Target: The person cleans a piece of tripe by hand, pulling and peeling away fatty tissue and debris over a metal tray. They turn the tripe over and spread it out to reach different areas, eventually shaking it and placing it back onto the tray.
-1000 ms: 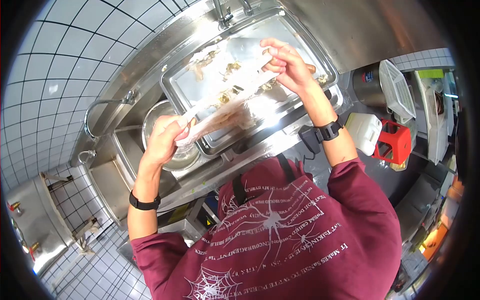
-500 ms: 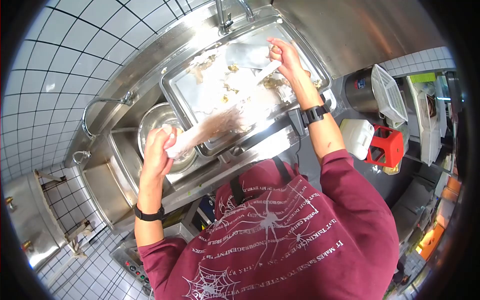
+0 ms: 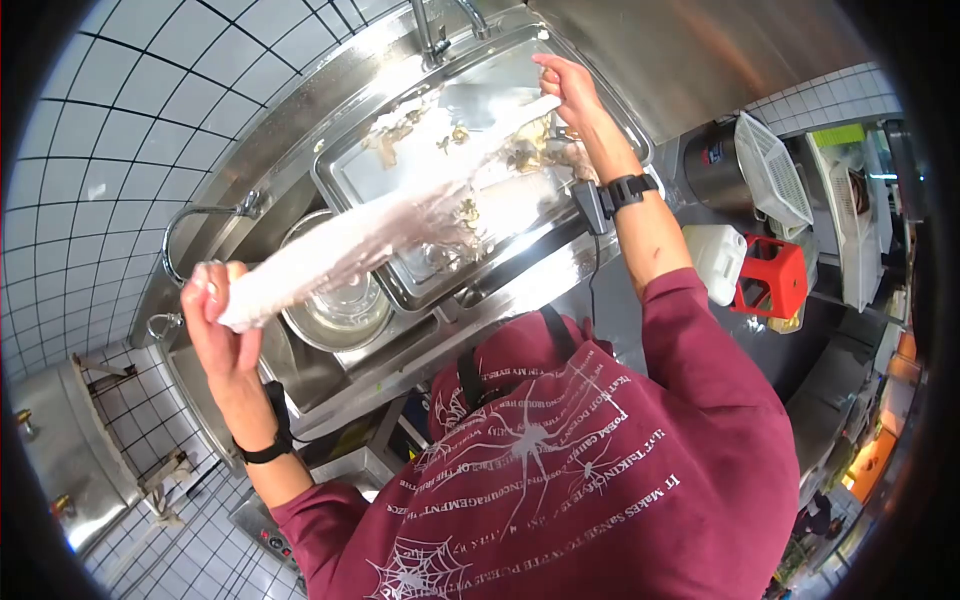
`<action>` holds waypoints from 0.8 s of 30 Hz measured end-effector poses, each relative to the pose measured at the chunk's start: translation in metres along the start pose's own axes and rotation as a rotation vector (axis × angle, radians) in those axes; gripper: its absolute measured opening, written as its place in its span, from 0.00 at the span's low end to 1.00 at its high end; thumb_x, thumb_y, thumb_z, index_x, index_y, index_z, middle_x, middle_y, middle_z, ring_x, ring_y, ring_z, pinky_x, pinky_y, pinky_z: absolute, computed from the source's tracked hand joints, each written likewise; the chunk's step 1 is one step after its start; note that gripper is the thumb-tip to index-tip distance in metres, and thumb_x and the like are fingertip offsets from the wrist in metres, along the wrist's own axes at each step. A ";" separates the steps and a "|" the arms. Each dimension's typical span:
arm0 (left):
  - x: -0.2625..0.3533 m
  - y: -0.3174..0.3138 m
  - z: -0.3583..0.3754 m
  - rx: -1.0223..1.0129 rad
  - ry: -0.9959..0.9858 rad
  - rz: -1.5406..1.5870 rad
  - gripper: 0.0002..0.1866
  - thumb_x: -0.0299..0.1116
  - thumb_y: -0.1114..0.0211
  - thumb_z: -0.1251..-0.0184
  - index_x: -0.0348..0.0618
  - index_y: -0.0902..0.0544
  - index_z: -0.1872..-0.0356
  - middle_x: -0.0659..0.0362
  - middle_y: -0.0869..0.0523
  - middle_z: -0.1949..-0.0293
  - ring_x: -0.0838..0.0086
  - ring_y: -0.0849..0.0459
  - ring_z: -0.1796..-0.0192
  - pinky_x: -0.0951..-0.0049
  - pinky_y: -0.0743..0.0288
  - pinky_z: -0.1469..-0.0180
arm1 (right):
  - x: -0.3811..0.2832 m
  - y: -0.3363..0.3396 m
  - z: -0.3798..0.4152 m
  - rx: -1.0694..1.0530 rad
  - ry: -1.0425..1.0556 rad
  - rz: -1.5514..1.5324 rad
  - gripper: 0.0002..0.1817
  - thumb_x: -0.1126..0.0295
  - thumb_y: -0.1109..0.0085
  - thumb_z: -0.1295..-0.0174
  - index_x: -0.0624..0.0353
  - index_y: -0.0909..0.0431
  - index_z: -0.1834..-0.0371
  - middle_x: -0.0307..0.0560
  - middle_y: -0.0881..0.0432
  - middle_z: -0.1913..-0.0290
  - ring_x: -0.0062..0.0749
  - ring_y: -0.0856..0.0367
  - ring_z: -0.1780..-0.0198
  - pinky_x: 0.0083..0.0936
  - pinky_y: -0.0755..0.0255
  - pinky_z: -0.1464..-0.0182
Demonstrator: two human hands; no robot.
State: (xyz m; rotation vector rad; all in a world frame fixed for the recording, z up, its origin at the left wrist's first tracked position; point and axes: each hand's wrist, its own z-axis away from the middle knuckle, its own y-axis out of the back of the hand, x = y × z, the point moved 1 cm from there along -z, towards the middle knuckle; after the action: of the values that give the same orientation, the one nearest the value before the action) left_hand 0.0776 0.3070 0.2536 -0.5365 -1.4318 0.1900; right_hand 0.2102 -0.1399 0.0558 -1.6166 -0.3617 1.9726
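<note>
A long, pale, wet strip (image 3: 340,245), perhaps meat or skin, stretches slantwise over a metal tray (image 3: 400,285). My left hand (image 3: 220,305) is closed round its lower left end, beyond the tray's left edge. My right hand (image 3: 568,88) pinches the narrow upper right end above the tray. Brownish and whitish scraps (image 3: 395,135) lie on the tray. Beneath the strip's left part, a round metal bowl (image 3: 345,335) shows in the sink, partly covered. Glare hides some of the tray's surface.
Taps (image 3: 432,45) stand behind the tray, and a curved faucet (image 3: 185,215) is at the left. On the right are a white jug (image 3: 715,262), a red stool (image 3: 775,278), a dark metal pot (image 3: 712,165) and a white basket (image 3: 775,170).
My left hand has moved left and slightly down with its end of the strip, which is now stretched longer. My right hand has shifted slightly up.
</note>
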 end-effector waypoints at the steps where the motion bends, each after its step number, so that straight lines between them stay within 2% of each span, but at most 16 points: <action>1: 0.005 -0.003 -0.005 0.078 -0.011 0.006 0.19 0.37 0.51 0.31 0.52 0.42 0.83 0.68 0.40 0.82 0.80 0.39 0.75 0.76 0.36 0.70 | 0.000 0.003 -0.004 -0.009 -0.004 0.001 0.09 0.75 0.50 0.38 0.69 0.23 0.60 0.30 0.39 0.83 0.14 0.46 0.84 0.16 0.54 0.82; 2: 0.008 -0.004 -0.010 0.151 -0.025 0.012 0.20 0.37 0.52 0.31 0.52 0.43 0.85 0.68 0.41 0.83 0.79 0.41 0.76 0.75 0.38 0.72 | 0.003 0.005 -0.003 -0.008 0.001 -0.003 0.09 0.75 0.50 0.38 0.69 0.23 0.60 0.30 0.39 0.83 0.14 0.46 0.84 0.16 0.54 0.82; 4: 0.014 -0.005 -0.019 0.064 -0.065 0.038 0.20 0.37 0.52 0.30 0.51 0.43 0.84 0.68 0.41 0.83 0.79 0.41 0.76 0.76 0.38 0.70 | 0.014 0.016 -0.001 0.049 0.008 0.040 0.09 0.75 0.51 0.38 0.69 0.22 0.60 0.29 0.40 0.84 0.14 0.47 0.84 0.15 0.55 0.82; 8: 0.023 -0.014 -0.029 0.132 -0.071 0.118 0.18 0.35 0.53 0.30 0.52 0.42 0.83 0.69 0.41 0.83 0.81 0.40 0.74 0.77 0.36 0.67 | 0.029 0.036 0.010 0.080 -0.055 0.020 0.09 0.75 0.50 0.38 0.67 0.21 0.61 0.28 0.39 0.83 0.13 0.47 0.84 0.15 0.55 0.82; 11: 0.018 -0.012 -0.045 -0.039 -0.070 0.054 0.16 0.34 0.52 0.31 0.51 0.40 0.80 0.68 0.42 0.82 0.79 0.38 0.73 0.76 0.33 0.64 | 0.031 0.042 0.007 0.081 -0.023 0.136 0.09 0.74 0.51 0.38 0.65 0.21 0.62 0.29 0.38 0.82 0.13 0.45 0.83 0.15 0.54 0.82; 12: 0.016 -0.013 -0.053 0.068 0.012 0.063 0.14 0.36 0.48 0.32 0.49 0.35 0.79 0.67 0.33 0.81 0.77 0.29 0.69 0.73 0.29 0.61 | 0.027 0.036 0.006 0.072 -0.020 0.127 0.09 0.74 0.51 0.38 0.65 0.21 0.62 0.29 0.38 0.82 0.13 0.45 0.83 0.15 0.54 0.82; 13: 0.012 -0.041 -0.061 0.498 0.072 -0.033 0.13 0.38 0.44 0.33 0.49 0.31 0.77 0.62 0.23 0.75 0.74 0.22 0.62 0.69 0.25 0.57 | 0.025 0.028 0.013 0.023 0.004 0.263 0.09 0.74 0.51 0.38 0.64 0.21 0.62 0.29 0.36 0.82 0.12 0.42 0.82 0.14 0.52 0.81; 14: 0.008 -0.047 -0.071 0.379 0.158 -0.030 0.13 0.41 0.45 0.31 0.49 0.30 0.75 0.62 0.20 0.66 0.73 0.20 0.58 0.67 0.26 0.52 | 0.027 0.021 0.018 -0.032 0.025 0.402 0.09 0.74 0.52 0.37 0.62 0.21 0.63 0.30 0.35 0.81 0.12 0.39 0.81 0.13 0.51 0.81; 15: -0.004 -0.032 -0.088 0.086 0.193 0.027 0.13 0.41 0.41 0.35 0.48 0.27 0.77 0.60 0.20 0.70 0.74 0.21 0.60 0.70 0.25 0.55 | 0.038 0.026 0.009 -0.092 0.001 0.538 0.11 0.72 0.51 0.39 0.64 0.24 0.56 0.32 0.31 0.78 0.16 0.33 0.76 0.14 0.39 0.74; 16: -0.015 -0.053 -0.098 0.114 0.196 -0.026 0.14 0.40 0.42 0.33 0.47 0.26 0.78 0.62 0.21 0.72 0.75 0.22 0.64 0.76 0.28 0.58 | 0.050 0.028 0.006 -0.106 0.003 0.536 0.11 0.72 0.51 0.39 0.64 0.24 0.56 0.32 0.31 0.78 0.16 0.33 0.76 0.14 0.39 0.74; 17: -0.026 -0.069 -0.104 0.002 0.189 -0.082 0.14 0.39 0.44 0.31 0.47 0.25 0.77 0.64 0.23 0.74 0.78 0.23 0.66 0.79 0.31 0.60 | 0.058 0.029 0.003 -0.194 0.113 0.800 0.13 0.71 0.50 0.40 0.62 0.23 0.54 0.37 0.26 0.75 0.22 0.28 0.73 0.19 0.34 0.70; 18: -0.036 -0.086 -0.109 0.011 0.180 -0.172 0.13 0.38 0.45 0.30 0.44 0.23 0.74 0.64 0.22 0.73 0.80 0.24 0.66 0.78 0.32 0.62 | 0.068 0.031 0.002 -0.278 0.227 1.064 0.15 0.71 0.49 0.42 0.60 0.23 0.51 0.41 0.21 0.71 0.28 0.22 0.71 0.23 0.29 0.65; 19: -0.042 -0.106 -0.107 0.054 0.181 -0.250 0.14 0.38 0.46 0.29 0.41 0.21 0.70 0.63 0.20 0.72 0.80 0.24 0.67 0.78 0.32 0.62 | 0.076 0.034 0.004 -0.230 0.419 1.426 0.19 0.67 0.45 0.44 0.55 0.24 0.47 0.50 0.16 0.63 0.39 0.17 0.62 0.32 0.26 0.57; 20: -0.047 -0.115 -0.109 0.039 0.185 -0.256 0.15 0.39 0.47 0.29 0.39 0.20 0.69 0.61 0.20 0.71 0.78 0.23 0.68 0.78 0.31 0.63 | 0.067 0.023 0.018 -0.233 0.425 1.429 0.19 0.67 0.45 0.44 0.55 0.24 0.47 0.50 0.16 0.63 0.39 0.17 0.62 0.32 0.26 0.57; 22: -0.052 -0.123 -0.114 0.017 0.119 -0.345 0.16 0.39 0.48 0.29 0.37 0.19 0.67 0.60 0.19 0.71 0.77 0.23 0.69 0.77 0.30 0.63 | 0.026 -0.028 0.067 -0.077 0.295 1.762 0.20 0.61 0.42 0.43 0.53 0.24 0.48 0.54 0.17 0.58 0.44 0.18 0.57 0.37 0.27 0.55; 24: -0.054 -0.128 -0.118 0.027 0.104 -0.340 0.16 0.39 0.48 0.28 0.37 0.19 0.66 0.60 0.19 0.71 0.77 0.23 0.69 0.76 0.30 0.63 | 0.003 -0.075 0.103 -0.266 0.311 1.486 0.20 0.57 0.42 0.42 0.54 0.24 0.49 0.53 0.18 0.59 0.45 0.19 0.57 0.37 0.27 0.56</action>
State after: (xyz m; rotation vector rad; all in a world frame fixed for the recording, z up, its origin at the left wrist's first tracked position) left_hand 0.1596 0.1445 0.2590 -0.2702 -1.3934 -0.0881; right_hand 0.1296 -0.0633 0.1180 -2.7087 1.0634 2.5216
